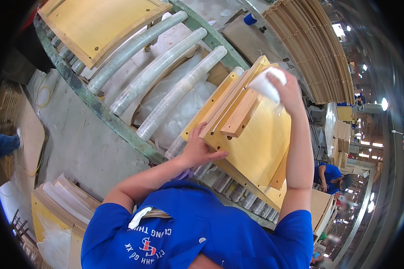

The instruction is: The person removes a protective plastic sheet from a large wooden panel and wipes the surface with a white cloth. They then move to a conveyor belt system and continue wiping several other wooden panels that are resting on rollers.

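Note:
A yellowish wooden panel with pale wood rails and dark holes lies tilted on the rollers before me. A short wooden block with holes rests along its left part. My left hand grips the panel's near left corner, its thumb over the top and its fingers along the outer edge. At the far end of the rails, my right hand holds a white folded sheet, close to the rail top. Blur hides whether the sheet is cloth or paper.
Plastic-wrapped rollers run between the conveyor's green side rails. Another yellow panel sits farther along at upper left. Stacked wooden strips stand beyond the conveyor. A co-worker in blue is at right; another person's leg shows far left.

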`<action>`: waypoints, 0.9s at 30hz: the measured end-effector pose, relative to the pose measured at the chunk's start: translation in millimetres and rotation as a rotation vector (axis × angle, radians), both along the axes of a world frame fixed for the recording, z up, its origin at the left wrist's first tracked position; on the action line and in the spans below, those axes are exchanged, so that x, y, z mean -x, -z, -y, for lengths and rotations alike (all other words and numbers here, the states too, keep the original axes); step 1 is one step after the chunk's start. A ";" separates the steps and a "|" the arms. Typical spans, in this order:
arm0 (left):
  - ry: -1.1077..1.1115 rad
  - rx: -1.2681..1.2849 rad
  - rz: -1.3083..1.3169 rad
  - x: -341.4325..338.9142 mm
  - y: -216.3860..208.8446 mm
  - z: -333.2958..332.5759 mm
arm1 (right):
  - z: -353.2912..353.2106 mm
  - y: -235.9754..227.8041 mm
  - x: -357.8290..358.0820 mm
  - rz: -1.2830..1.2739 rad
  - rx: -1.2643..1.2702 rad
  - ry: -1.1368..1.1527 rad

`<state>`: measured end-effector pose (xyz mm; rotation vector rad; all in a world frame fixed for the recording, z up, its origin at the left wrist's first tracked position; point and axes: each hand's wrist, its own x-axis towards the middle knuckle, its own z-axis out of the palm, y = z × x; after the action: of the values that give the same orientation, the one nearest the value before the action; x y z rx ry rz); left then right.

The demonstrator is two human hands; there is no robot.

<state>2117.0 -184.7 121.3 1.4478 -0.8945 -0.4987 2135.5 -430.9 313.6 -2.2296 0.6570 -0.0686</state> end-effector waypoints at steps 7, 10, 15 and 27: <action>0.073 -0.060 -0.053 -2.7 -18.0 0.3 | -78.3 -21.3 2.8 -0.343 0.068 -0.273; 0.079 -0.050 -0.114 -1.3 -19.3 0.9 | -71.0 -16.8 -2.9 -0.427 0.162 -0.389; -0.005 -0.058 0.019 1.0 -4.9 1.9 | -54.6 -22.8 -29.4 -0.520 0.328 -0.386; -0.029 -0.069 0.118 3.4 8.9 5.3 | 64.9 -8.3 -76.0 -0.446 0.587 -0.137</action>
<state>2113.6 -190.0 112.4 1.5637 -0.9562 -0.4299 2211.4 -495.8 321.9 -2.8900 0.7888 0.3589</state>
